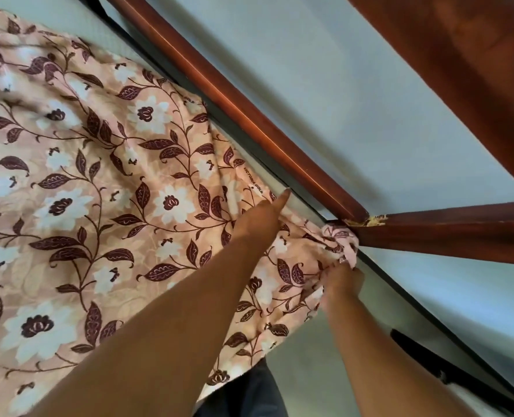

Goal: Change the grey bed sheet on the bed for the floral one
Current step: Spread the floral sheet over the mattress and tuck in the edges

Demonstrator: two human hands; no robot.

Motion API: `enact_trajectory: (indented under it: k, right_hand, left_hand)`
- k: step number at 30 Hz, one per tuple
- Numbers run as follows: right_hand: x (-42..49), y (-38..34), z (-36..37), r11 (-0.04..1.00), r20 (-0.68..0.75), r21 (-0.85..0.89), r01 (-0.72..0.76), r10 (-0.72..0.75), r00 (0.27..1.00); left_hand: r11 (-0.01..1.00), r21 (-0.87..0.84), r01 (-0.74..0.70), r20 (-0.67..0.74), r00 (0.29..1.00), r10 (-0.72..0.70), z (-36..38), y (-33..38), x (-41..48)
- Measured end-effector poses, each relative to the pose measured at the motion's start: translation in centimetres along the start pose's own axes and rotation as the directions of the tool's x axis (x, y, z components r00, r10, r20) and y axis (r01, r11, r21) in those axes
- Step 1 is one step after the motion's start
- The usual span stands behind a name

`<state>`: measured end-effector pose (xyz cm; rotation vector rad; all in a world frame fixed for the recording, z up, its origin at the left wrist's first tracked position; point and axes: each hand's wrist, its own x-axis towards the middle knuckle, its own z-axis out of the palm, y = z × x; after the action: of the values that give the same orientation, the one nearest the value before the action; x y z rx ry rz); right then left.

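Two hands work at one corner of the bed: the left hand (261,218), fingers straight, presses the floral sheet (99,176) down beside the wooden bed frame (249,115); the right hand (343,281), fingers curled, grips the sheet's bunched corner at the frame joint; the sheet lies spread, wrinkled, across the mattress (69,19)

Right hand (344,281) gripping floral sheet (99,176), left hand (261,218) outstretched

Glossy red-brown wooden rail (243,115) running diagonally, second rail (460,233) meeting it at a corner, chipped finish (370,221) at the joint, broad wooden panel (475,70) upper right, pale blue-grey surface (340,85) between, dark strap-like thing (424,356) lower right, soft even light.
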<state>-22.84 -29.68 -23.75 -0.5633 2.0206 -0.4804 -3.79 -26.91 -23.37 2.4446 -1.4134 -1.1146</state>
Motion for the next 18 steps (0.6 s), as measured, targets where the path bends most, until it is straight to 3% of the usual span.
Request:
enact_trajectory:
  k: [5, 8, 11, 15, 18]
  right_hand:
    - [1.6, 1.8, 0.2, 0.999, 0.035, 0.032, 0.017, -0.018, 0.999]
    - [2.7, 2.3, -0.5, 0.999, 0.019, -0.009, 0.045, -0.044, 0.999]
    - [4.0, 3.5, -1.0, 0.994, 0.004, -0.061, 0.089, -0.089, 0.996]
    - [0.9, 3.1, -1.4, 0.945, 0.025, -0.241, 0.22, -0.221, 0.975]
    - [-1.0, 3.9, -1.2, 0.817, 0.172, -0.367, 0.444, -0.41, 0.896]
  left_hand:
    - [0.998, 0.053, -0.015, -0.044, 0.999, 0.017, -0.2, -0.2, 2.0]
    - [0.986, -0.144, -0.087, -0.169, 0.984, 0.062, -0.8, 1.1, 3.0]
    - [0.941, -0.249, -0.23, -0.179, 0.966, 0.188, -1.0, 2.6, 3.0]
    - [0.951, -0.006, -0.309, -0.019, 0.951, 0.309, 2.0, 0.4, 3.3]
    - [0.91, 0.214, -0.355, 0.056, 0.935, 0.351, 3.2, -0.1, 3.7]
